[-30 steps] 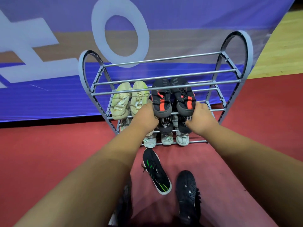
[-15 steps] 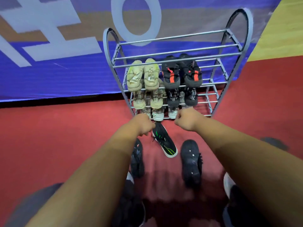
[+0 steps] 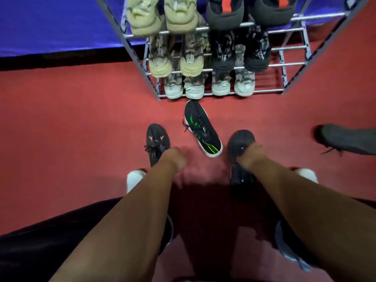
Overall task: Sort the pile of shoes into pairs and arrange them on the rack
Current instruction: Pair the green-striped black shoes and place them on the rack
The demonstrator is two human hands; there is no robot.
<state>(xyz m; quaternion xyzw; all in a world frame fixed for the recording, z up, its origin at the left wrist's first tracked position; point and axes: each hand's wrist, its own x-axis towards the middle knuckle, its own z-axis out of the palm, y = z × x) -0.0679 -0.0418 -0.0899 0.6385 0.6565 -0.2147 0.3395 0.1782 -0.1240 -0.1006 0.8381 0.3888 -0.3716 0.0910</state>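
The grey metal shoe rack [image 3: 266, 91] stands at 12 o'clock on the red floor [image 3: 61, 119], with a blue banner [image 3: 50, 23] behind it at 10 o'clock. Its visible tiers hold paired shoes with toes pointing out: beige sneakers [image 3: 181, 15] beside black-and-red sneakers [image 3: 225, 15] on the highest tier in view, tan camouflage sneakers [image 3: 191, 58] beside black lettered sneakers [image 3: 257, 53] below, and white-toed shoes [image 3: 194, 90] on the lowest rail. Loose on the floor just in front of the rack lies a black shoe with green stripes [image 3: 201, 129]. At its 8 o'clock sits a black shoe with orange marks [image 3: 155, 141], and at its 4 o'clock a plain black shoe [image 3: 240, 143]. Another dark shoe [image 3: 345, 139] lies at the 3 o'clock edge. The left hand [image 3: 175, 159] is blurred, just beside the heel of the orange-marked shoe; I cannot tell whether its fingers grip anything. The right hand [image 3: 250, 155] is over the plain black shoe, its fingers hidden, so their state cannot be told.
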